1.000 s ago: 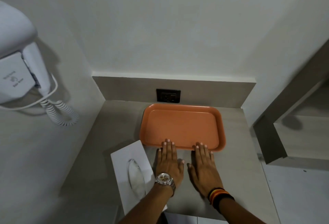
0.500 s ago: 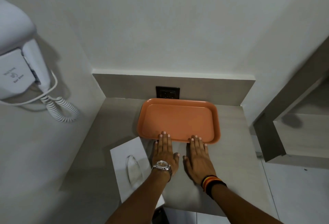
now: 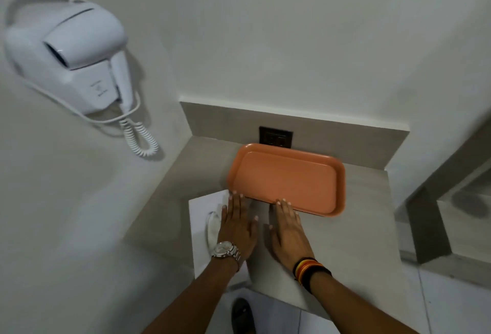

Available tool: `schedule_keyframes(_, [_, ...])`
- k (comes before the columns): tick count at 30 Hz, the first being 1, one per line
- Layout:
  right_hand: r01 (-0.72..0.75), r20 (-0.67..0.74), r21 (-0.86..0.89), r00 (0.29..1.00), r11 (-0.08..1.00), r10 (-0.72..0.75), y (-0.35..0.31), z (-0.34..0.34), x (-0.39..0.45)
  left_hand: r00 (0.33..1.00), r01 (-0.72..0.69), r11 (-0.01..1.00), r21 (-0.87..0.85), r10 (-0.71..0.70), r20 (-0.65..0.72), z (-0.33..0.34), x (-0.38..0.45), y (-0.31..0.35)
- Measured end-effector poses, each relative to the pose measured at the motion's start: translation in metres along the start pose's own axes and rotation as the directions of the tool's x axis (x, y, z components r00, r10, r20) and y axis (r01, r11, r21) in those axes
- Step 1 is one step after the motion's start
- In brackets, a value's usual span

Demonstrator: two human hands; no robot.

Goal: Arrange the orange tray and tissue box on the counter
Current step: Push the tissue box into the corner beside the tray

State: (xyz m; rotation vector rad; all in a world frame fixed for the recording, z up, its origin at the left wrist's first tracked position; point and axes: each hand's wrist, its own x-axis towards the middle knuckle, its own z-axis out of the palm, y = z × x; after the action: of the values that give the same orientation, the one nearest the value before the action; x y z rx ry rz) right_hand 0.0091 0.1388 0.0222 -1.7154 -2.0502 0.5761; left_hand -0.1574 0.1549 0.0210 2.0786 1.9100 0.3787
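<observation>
The orange tray [image 3: 288,177] lies flat on the grey counter [image 3: 180,182], its far edge close to the backsplash. A white tissue box [image 3: 202,227] lies at the counter's front left, next to the tray's near left corner. My left hand [image 3: 237,227], with a watch on the wrist, is flat with fingers together, fingertips at the tray's near rim, and it partly overlaps the box's right side. My right hand [image 3: 288,230], with bracelets on the wrist, is flat on the counter with fingertips touching the tray's near rim. Neither hand grips anything.
A white wall-mounted hair dryer [image 3: 71,54] with a coiled cord [image 3: 140,137] hangs on the left wall. A dark socket plate [image 3: 276,137] sits in the backsplash behind the tray. A lower grey ledge [image 3: 451,214] lies to the right. A shoe [image 3: 243,315] shows on the floor below.
The tray has slid away from me toward the backsplash under both hands' fingertips. My view has swung, so the hair dryer now shows in full.
</observation>
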Motion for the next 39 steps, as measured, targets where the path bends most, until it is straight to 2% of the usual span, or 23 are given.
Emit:
schedule_keyframes(5, [0.085, 0.121, 0.198, 0.987, 0.977, -0.110, -0.034, 0.024, -0.006, 0.975, 0.212, 0.975, -0.059, -0.215, -0.057, -0.019, -0.059, -0.025])
schedule_keyframes(8, [-0.006, 0.214, 0.292, 0.975, 0.956, -0.060, -0.055, 0.032, -0.016, 0.937, 0.337, 0.930, -0.143, -0.347, -0.046, -0.024, -0.084, -0.041])
schedule_keyframes(11, [-0.089, 0.267, 0.350, 0.964, 0.933, -0.008, -0.071, 0.036, -0.025, 0.901, 0.424, 0.869, -0.256, -0.434, 0.020, -0.030, -0.099, -0.046])
schedule_keyframes(18, [-0.270, 0.300, 0.453, 0.944, 0.850, 0.140, -0.097, 0.047, -0.029, 0.834, 0.490, 0.670, -0.558, -0.546, 0.076, -0.035, -0.099, -0.056])
schedule_keyframes(23, [-0.336, 0.277, 0.512, 0.936, 0.790, 0.219, -0.120, 0.062, -0.034, 0.792, 0.529, 0.518, -0.672, -0.586, 0.171, -0.055, -0.095, -0.064])
schedule_keyframes(27, [-0.365, 0.279, 0.576, 0.929, 0.732, 0.244, -0.144, 0.078, -0.026, 0.804, 0.521, 0.522, -0.676, -0.565, 0.184, -0.077, -0.082, -0.090])
schedule_keyframes(33, [-0.394, 0.260, 0.657, 0.919, 0.643, 0.297, -0.194, 0.091, 0.033, 0.854, 0.462, 0.614, -0.640, -0.502, 0.135, -0.128, -0.018, -0.140])
schedule_keyframes(39, [-0.374, 0.212, 0.645, 0.925, 0.666, 0.314, -0.232, 0.096, 0.112, 0.866, 0.454, 0.657, -0.602, -0.484, 0.126, -0.168, 0.050, -0.176])
